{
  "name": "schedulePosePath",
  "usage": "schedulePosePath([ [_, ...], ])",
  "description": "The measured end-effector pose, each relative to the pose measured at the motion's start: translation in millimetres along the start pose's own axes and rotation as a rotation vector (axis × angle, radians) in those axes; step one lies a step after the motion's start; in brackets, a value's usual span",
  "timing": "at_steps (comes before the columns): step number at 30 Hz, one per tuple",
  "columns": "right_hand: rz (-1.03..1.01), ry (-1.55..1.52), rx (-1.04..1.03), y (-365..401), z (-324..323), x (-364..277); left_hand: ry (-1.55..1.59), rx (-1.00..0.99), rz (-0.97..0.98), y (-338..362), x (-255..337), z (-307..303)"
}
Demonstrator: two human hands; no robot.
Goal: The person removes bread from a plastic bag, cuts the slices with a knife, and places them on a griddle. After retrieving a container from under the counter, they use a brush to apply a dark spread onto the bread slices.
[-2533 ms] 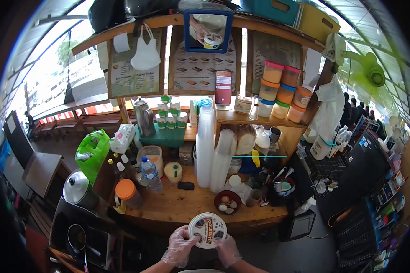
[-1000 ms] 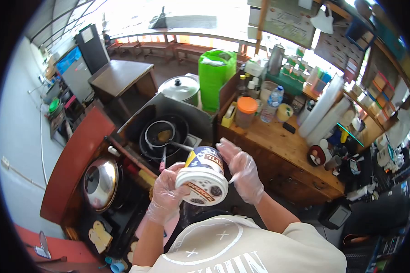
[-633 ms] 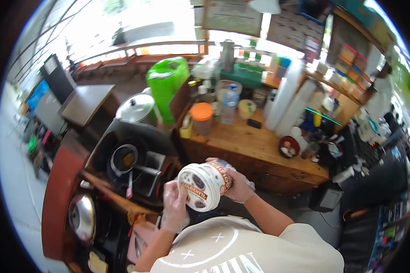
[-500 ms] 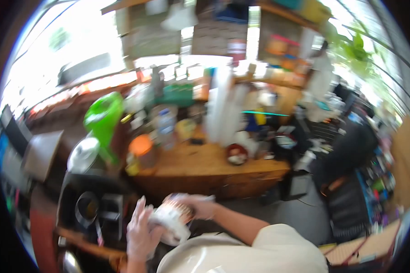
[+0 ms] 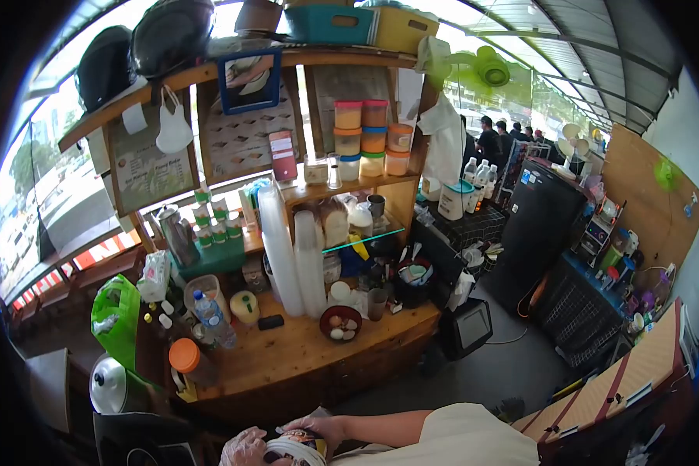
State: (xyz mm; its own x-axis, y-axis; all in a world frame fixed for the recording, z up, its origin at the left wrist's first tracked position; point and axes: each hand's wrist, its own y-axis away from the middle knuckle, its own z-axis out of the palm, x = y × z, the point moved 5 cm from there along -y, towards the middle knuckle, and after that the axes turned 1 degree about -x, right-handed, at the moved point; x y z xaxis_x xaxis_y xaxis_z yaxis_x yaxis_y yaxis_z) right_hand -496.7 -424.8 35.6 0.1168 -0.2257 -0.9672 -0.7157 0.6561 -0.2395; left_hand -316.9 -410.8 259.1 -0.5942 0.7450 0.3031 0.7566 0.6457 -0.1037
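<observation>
Both of my hands are at the bottom edge of the head view, in thin clear plastic gloves. Between them is a white rounded package [image 5: 293,452] with a dark printed patch; its lower part is cut off, and I cannot make out what it contains. My left hand [image 5: 244,447] has its fingers curled against the package's left side. From above and to the right, my right hand [image 5: 318,426] wraps over it. Beyond the hands stands a wooden counter [image 5: 287,363], with a dark red bowl [image 5: 332,332] holding several eggs.
Tall stacks of clear plastic cups [image 5: 278,252] stand on the counter, near a water bottle [image 5: 213,320] and an orange-lidded jar [image 5: 185,356]. A pot with a shiny lid [image 5: 109,386] is at left. A black fridge [image 5: 537,225] stands to the right. Several people [image 5: 489,144] are far off.
The view has tilted up, so my hands appear lower and the shelf shows more. My left fingers, spread before, are now curled against the white package. The blur has gone.
</observation>
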Motion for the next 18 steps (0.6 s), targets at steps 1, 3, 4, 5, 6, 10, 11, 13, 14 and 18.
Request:
schedulePosePath([
  [1, 0.017, -0.004, -0.027, -2.9, -1.2, -2.9, -0.007, 0.007, 0.007, -1.1, 7.5, -10.7],
  [3, 0.158, -0.125, -0.068, -12.5, -1.7, 4.0, 0.217, -0.006, -0.125, -6.3, 19.5, -27.3],
  [4, 0.081, -0.064, -0.095, -18.8, 1.7, 19.1, 0.323, -0.024, -0.153, -1.2, 4.4, -7.8],
  [5, 0.004, -0.007, -0.122, -20.3, 3.2, 28.1, 0.579, 0.003, -0.247, 7.4, -15.4, 20.1],
  [6, -0.092, 0.114, -0.09, -20.5, 1.0, 15.7, 0.634, 0.042, -0.218, 13.6, -22.5, 35.3],
  [10, -0.093, 0.088, -0.081, -23.2, 1.7, 9.3, 0.823, 0.112, -0.273, 32.7, -27.9, 55.6],
  [11, -0.09, 0.077, -0.086, -23.6, 2.0, 9.0, 0.781, 0.126, -0.287, 34.3, -25.9, 55.0],
  [13, -0.088, 0.043, -0.11, -29.3, 8.5, 9.7, 0.692, 0.16, -0.308, 36.9, -24.7, 50.9],
  [14, -0.091, 0.023, -0.136, -29.0, 7.7, 18.5, 0.631, 0.188, -0.315, 39.9, -26.6, 47.8],
  [18, -0.17, 0.418, -0.26, -22.8, 9.2, 26.6, 0.355, 0.536, -0.204, 57.2, -28.1, 1.6],
])
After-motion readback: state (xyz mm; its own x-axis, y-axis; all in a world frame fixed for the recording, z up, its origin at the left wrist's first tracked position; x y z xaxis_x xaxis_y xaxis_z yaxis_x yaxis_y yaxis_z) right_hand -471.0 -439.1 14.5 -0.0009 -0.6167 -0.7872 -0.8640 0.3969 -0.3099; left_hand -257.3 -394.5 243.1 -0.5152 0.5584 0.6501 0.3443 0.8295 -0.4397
